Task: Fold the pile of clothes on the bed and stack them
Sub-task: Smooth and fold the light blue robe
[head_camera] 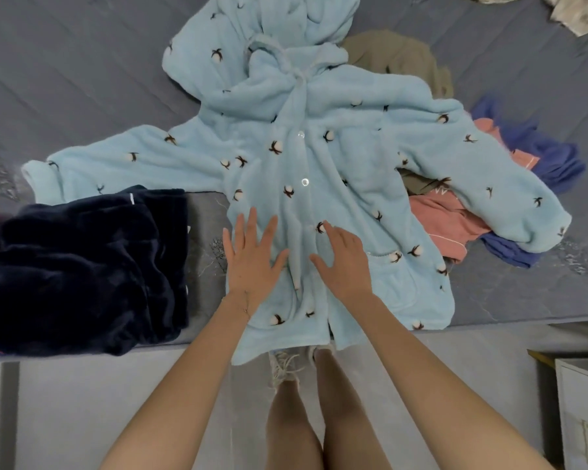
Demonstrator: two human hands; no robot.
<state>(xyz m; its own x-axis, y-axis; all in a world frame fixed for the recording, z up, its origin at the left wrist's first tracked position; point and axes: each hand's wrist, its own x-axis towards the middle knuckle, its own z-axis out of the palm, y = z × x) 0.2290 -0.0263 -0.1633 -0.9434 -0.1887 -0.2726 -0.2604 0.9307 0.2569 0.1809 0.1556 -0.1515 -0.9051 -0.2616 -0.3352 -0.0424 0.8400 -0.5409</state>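
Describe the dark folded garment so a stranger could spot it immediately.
Start at the grey quilted bed, then go to its near edge, left of the spread pale-blue fleece robe. There lies the folded navy plush garment, the only neatly folded piece, near-black and without any flower print.

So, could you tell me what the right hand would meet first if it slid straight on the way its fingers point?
Probably the nearer shiny button on the blue robe; the right hand lies flat on that robe, fingers angled toward it.

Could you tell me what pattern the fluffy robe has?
Light blue robe with small white-and-brown cotton sprigs, seen in the head view.
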